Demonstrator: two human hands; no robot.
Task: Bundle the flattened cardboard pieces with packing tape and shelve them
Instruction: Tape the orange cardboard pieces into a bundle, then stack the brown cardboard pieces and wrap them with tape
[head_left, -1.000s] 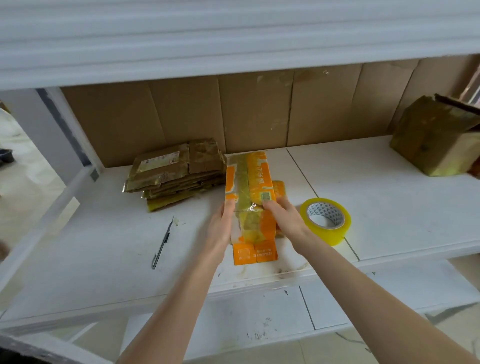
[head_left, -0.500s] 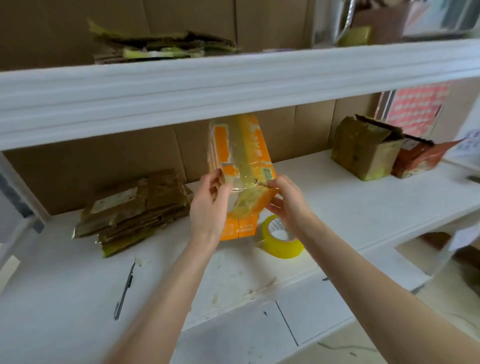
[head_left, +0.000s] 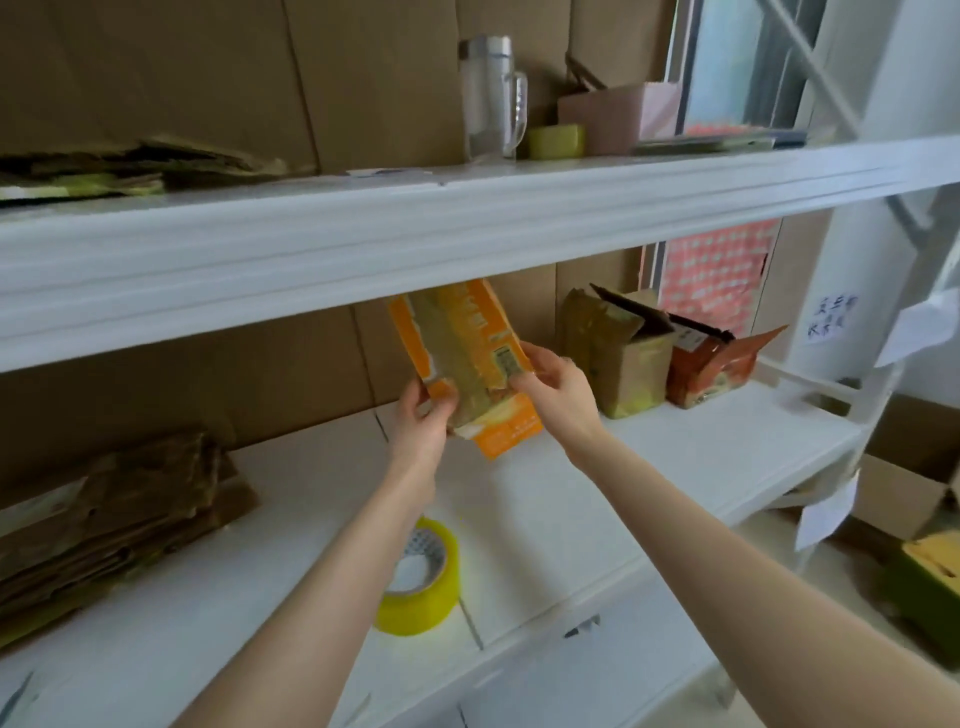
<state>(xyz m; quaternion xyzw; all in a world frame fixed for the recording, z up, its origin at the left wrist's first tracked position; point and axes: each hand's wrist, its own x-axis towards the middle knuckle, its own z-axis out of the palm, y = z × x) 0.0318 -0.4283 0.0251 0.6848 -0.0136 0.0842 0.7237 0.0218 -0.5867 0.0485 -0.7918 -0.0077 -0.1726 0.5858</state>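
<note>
We see the orange flat cardboard bundle wrapped in clear tape (head_left: 467, 364) held tilted above the white lower shelf (head_left: 675, 441). Its top edge is hidden behind the white upper shelf beam (head_left: 415, 244). Left hand (head_left: 423, 415) pinches its left edge, right hand (head_left: 558, 389) grips the right edge. Bundle print is unreadable. Yellow tape roll (head_left: 421, 577) sits near, partly covered by the left forearm. Brown flattened cardboard stack (head_left: 119, 509) is cut off at left. Cardboard sheets line the back wall.

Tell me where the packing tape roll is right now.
Head view, low centre: the tape roll lies on the lower shelf, partly behind the left forearm, right of the brown cardboard stack.
</note>
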